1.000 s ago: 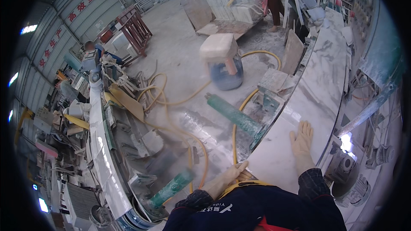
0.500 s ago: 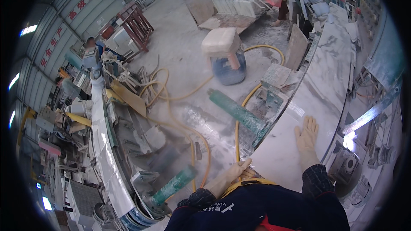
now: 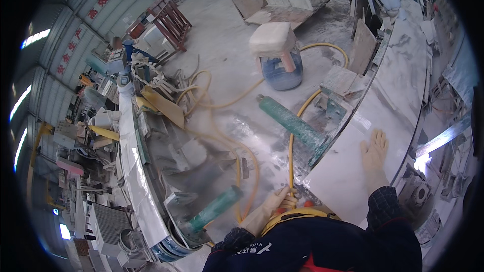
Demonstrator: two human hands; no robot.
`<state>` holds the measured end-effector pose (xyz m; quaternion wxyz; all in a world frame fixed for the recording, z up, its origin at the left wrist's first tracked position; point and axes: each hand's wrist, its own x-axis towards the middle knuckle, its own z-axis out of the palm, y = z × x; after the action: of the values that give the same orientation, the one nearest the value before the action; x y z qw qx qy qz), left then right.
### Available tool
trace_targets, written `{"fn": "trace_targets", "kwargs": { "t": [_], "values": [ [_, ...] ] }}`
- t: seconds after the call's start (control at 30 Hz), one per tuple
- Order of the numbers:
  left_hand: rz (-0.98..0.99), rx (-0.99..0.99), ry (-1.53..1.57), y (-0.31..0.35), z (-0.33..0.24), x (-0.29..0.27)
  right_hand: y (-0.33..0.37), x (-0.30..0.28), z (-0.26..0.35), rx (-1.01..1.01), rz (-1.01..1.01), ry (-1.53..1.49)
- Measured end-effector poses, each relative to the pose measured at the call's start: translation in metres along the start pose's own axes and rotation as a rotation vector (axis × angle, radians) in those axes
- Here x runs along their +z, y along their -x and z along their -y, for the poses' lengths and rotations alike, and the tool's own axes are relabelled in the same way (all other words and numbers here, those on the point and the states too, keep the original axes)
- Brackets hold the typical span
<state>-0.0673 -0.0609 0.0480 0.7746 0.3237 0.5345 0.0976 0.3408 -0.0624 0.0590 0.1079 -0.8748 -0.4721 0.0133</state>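
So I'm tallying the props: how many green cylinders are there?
2. One green cylinder lies mid-floor, slanting toward the slab; the other sits near the left hand. Clutter may hide more.

Gloved left hand [image 3: 269, 209]: fingertips hidden behind a yellow hose loop [image 3: 297, 214] and a small orange-red part [image 3: 308, 203]; whether it grips anything cannot be told.

Orange-red part: mostly covered, kind undeterminable.

Long curved white marble slab [image 3: 398, 95]: far end runs out of the fisheye circle at upper right; near end hidden under the person's dark sleeve [image 3: 385, 206].

Green cylindrical roller [image 3: 216, 209]: lower end buried in a grey metal bracket.

Cluttered bench of tools and boxes [image 3: 96, 126]: items too small and warped to identify.

Blue plastic barrel [image 3: 281, 68]: top covered by a pale stone block [image 3: 272, 38]; contents unseen.

Person's torso: cut off by lower edge.
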Motion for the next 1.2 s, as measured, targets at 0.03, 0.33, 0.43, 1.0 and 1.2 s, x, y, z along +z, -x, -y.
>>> {"fn": "trace_targets", "kwargs": {
  "t": [0.03, 0.33, 0.43, 1.0, 1.2],
  "values": [
    [-0.008, 0.004, 0.011, 0.001, 0.004, -0.007, -0.001, -0.001, -0.001, 0.003, 0.015, 0.004],
    [-0.206, -0.012, 0.189, -0.015, 0.103, -0.126, -0.007, 0.005, -0.005, -0.002, -0.035, 0.025],
    [-0.213, 0.075, 0.216, -0.013, 0.152, -0.179, -0.01, 0.002, -0.004, 0.016, 0.012, 0.031],
    [-0.656, 0.042, 0.266, 0.1, 0.187, -0.165, -0.02, 0.005, -0.014, -0.001, 0.026, 0.063],
    [-0.636, 0.024, 0.273, 0.113, 0.179, -0.16, -0.022, 0.007, -0.016, -0.001, -0.015, 0.039]
  ]
}}
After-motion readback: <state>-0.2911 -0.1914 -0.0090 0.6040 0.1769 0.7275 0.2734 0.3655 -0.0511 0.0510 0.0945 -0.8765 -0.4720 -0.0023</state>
